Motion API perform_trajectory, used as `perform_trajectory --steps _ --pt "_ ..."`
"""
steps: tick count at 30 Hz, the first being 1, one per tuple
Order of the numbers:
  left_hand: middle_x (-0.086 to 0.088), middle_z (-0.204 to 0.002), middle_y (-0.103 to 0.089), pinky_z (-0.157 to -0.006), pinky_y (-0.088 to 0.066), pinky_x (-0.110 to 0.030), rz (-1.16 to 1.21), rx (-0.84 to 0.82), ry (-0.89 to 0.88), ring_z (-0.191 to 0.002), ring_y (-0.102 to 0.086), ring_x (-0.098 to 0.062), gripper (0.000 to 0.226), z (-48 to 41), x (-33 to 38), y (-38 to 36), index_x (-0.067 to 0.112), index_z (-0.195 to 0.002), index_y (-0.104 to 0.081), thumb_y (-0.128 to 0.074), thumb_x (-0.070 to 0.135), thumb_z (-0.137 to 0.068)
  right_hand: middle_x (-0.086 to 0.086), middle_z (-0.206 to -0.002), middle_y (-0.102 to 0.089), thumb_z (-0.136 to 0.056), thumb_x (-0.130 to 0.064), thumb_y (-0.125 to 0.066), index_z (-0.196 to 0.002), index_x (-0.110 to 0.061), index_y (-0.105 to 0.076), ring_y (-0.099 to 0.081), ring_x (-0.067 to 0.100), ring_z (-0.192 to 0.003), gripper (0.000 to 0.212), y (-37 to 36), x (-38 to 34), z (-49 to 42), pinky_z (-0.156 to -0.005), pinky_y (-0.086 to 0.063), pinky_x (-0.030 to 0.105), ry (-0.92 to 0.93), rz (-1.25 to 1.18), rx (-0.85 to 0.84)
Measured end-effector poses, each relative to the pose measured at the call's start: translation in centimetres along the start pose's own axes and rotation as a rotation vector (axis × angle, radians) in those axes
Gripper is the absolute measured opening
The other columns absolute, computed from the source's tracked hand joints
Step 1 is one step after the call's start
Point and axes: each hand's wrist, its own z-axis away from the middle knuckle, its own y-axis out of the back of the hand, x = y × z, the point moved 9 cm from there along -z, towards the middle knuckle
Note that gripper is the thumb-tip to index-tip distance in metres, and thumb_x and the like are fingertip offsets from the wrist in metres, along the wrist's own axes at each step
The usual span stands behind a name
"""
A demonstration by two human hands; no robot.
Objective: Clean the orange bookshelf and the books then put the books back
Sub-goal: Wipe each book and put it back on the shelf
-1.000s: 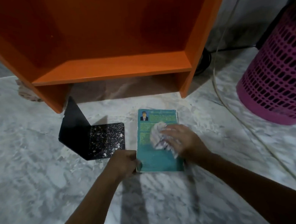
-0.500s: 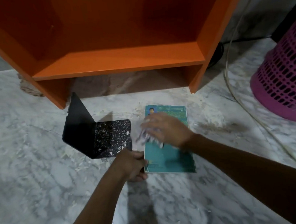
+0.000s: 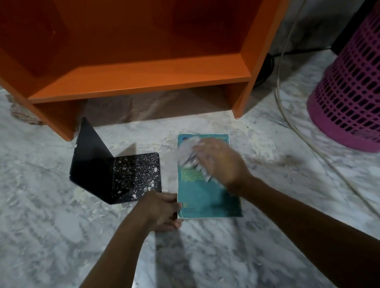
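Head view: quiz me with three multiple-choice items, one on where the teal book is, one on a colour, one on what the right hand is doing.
1. The teal book lies: A. flat on the floor before the orange bookshelf; B. on the shelf board; C. upright against the wall.
2. The mesh basket is: A. green; B. white; C. pink.
3. The right hand: A. hangs empty; B. holds a cloth on the book; C. makes an empty fist.
Answers: 1 A, marble borders it; 2 C, its perforated wall is pink; 3 B, cloth pokes out under its fingers.
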Motion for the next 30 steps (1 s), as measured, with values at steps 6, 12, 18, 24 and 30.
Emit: perform_trajectory --steps 6,12,18,24,30 --pt "-0.01 -0.051 -0.064 -0.043 -0.052 -0.022 -0.051 0.017 0.015 -0.034 -0.057 -0.012 0.01 -0.2 0.0 0.1 0.014 -0.094 -0.062 -0.059 0.004 -0.095 0.004 -0.124 -0.057 -0.098 -0.034 -0.053 -0.127 -0.018 -0.059 -0.056 0.018 -0.108 0.034 7.1 10.1 0.3 -0.085 -0.041 0.026 -0.597 -0.069 0.398" --pt "-0.019 -0.072 -0.067 -0.052 -0.056 -0.03 -0.045 0.031 0.05 -0.042 -0.061 -0.018 0.01 -0.4 -0.2 0.1 0.009 -0.102 -0.059 -0.059 0.002 -0.094 0.008 -0.11 -0.066 -0.094 -0.024 -0.064 -0.114 -0.011 -0.068 -0.06 0.016 -0.09 0.025 3.3 -0.7 5.6 -0.077 -0.056 0.03 -0.053 -0.159 0.273" --pt "-0.027 -0.085 -0.069 -0.049 -0.056 -0.029 -0.04 0.072 0.034 -0.043 -0.061 -0.02 0.02 -0.3 -0.5 0.4 0.003 -0.113 -0.061 -0.061 0.001 -0.093 0.006 -0.116 -0.067 -0.094 -0.021 -0.06 -0.11 -0.014 -0.07 -0.058 0.015 -0.104 0.02 2.6 1.1 6.8 -0.086 -0.054 0.033 -0.068 -0.117 0.246" --pt "-0.023 -0.087 -0.068 -0.055 -0.055 -0.029 -0.013 0.026 0.078 -0.061 -0.061 -0.022 0.021 0.4 -0.6 0.3 -0.003 -0.112 -0.062 -0.059 0.009 -0.095 0.006 -0.122 -0.059 -0.094 -0.023 -0.062 -0.122 -0.011 -0.063 -0.06 0.019 -0.102 0.03 3.4 5.1 6.4 -0.078 -0.038 0.017 -0.443 -0.195 0.277" --pt "-0.019 -0.075 -0.068 -0.053 -0.041 -0.029 -0.007 0.104 0.028 -0.049 -0.06 -0.024 0.035 0.7 0.6 1.1 -0.003 -0.102 -0.065 -0.075 0.025 -0.083 0.005 -0.12 -0.06 -0.092 -0.019 -0.065 -0.12 -0.009 -0.065 -0.059 0.014 -0.097 0.029 2.6 3.1 7.6 -0.079 -0.037 0.012 -0.414 -0.221 0.3"
